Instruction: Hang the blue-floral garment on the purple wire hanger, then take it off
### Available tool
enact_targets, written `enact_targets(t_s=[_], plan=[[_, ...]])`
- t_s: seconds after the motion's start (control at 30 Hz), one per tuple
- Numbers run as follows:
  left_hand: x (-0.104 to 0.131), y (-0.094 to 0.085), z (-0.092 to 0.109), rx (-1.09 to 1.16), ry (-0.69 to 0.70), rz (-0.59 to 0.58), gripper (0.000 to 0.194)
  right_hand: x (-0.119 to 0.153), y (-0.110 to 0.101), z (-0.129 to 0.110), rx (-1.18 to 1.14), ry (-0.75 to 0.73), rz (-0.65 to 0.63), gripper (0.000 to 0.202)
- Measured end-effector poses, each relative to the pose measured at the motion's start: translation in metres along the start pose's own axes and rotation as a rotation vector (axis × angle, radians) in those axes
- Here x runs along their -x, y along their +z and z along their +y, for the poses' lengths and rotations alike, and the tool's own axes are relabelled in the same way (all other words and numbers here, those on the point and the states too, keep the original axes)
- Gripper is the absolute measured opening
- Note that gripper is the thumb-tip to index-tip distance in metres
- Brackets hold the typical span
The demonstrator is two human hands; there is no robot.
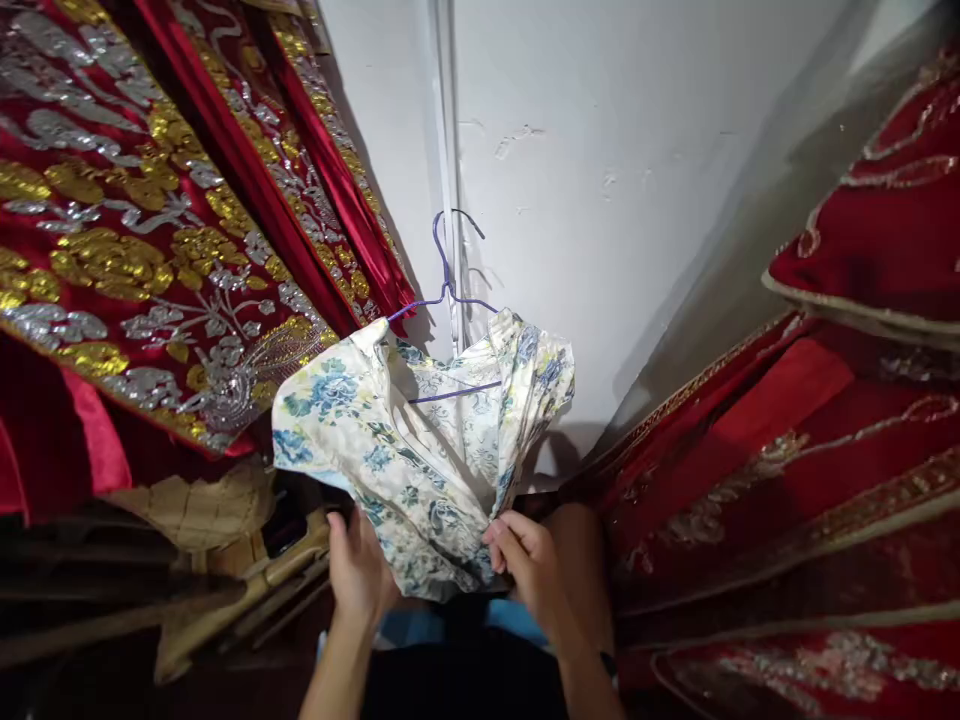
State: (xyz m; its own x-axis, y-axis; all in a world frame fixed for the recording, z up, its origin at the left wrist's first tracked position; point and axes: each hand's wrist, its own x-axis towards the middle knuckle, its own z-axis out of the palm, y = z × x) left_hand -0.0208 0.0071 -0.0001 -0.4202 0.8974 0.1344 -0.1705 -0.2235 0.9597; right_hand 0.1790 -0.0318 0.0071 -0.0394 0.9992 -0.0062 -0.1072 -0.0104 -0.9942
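Observation:
A cream short-sleeved shirt (420, 480) with blue and green flowers hangs on a purple hanger (448, 290). Its neckline gapes, and the hanger's lower bar crosses the opening. My right hand (525, 550) pinches the shirt's front edges together at the bottom of the neckline. My left hand (360, 572) is at the shirt's lower left side, its thumb raised and apart. The fingers of that hand go partly behind the cloth, where I cannot see them fully.
A white wall (585, 200) with a thin vertical pipe or cable (444, 110) stands behind the hanger. Red cloth with gold and silver sequins (150, 220) hangs at left, red embroidered cloth (735, 500) at right. Wooden or bamboo furniture (225, 600) is at lower left.

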Motion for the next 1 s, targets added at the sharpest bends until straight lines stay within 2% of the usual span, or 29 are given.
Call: enact_targets(t_s=[0.07,0.17,0.27,0.33,0.4,0.47,0.57,0.63,0.73,0.83,1.0], plan=[[0.018,-0.004,-0.004,-0.049,-0.022,0.067,0.059,0.004,-0.008,-0.003,0.008,0.024,-0.059,0.039],[0.054,-0.002,-0.012,-0.284,0.093,0.077,0.045,0.011,-0.011,-0.004,0.026,0.052,-0.129,0.039],[0.085,0.010,-0.014,-0.471,0.216,-0.126,0.026,0.021,-0.002,-0.002,0.007,0.057,-0.183,0.037],[0.095,0.018,-0.013,-0.498,0.239,-0.277,0.026,0.028,0.008,0.000,-0.024,0.041,-0.193,0.036],[0.095,0.022,-0.012,-0.489,0.254,-0.359,0.019,0.033,0.017,0.001,-0.042,0.017,-0.179,0.036],[0.089,0.022,-0.011,-0.485,0.297,-0.384,0.005,0.035,0.025,0.001,-0.043,0.003,-0.147,0.036],[0.076,0.017,-0.014,-0.479,0.339,-0.438,0.020,0.026,0.031,-0.001,-0.049,0.056,-0.096,0.039],[0.067,0.011,-0.017,-0.466,0.330,-0.478,0.023,0.014,0.033,-0.008,-0.069,0.099,-0.072,0.040],[0.055,0.002,-0.020,-0.472,0.297,-0.509,0.022,-0.014,0.032,-0.032,-0.062,0.098,-0.078,0.038],[0.044,-0.003,-0.024,-0.526,0.296,-0.524,0.023,-0.051,0.031,-0.074,-0.037,0.022,-0.128,0.037],[0.037,0.012,-0.042,-0.528,0.322,-0.534,0.024,-0.109,0.027,-0.150,-0.091,-0.140,-0.100,0.029]])
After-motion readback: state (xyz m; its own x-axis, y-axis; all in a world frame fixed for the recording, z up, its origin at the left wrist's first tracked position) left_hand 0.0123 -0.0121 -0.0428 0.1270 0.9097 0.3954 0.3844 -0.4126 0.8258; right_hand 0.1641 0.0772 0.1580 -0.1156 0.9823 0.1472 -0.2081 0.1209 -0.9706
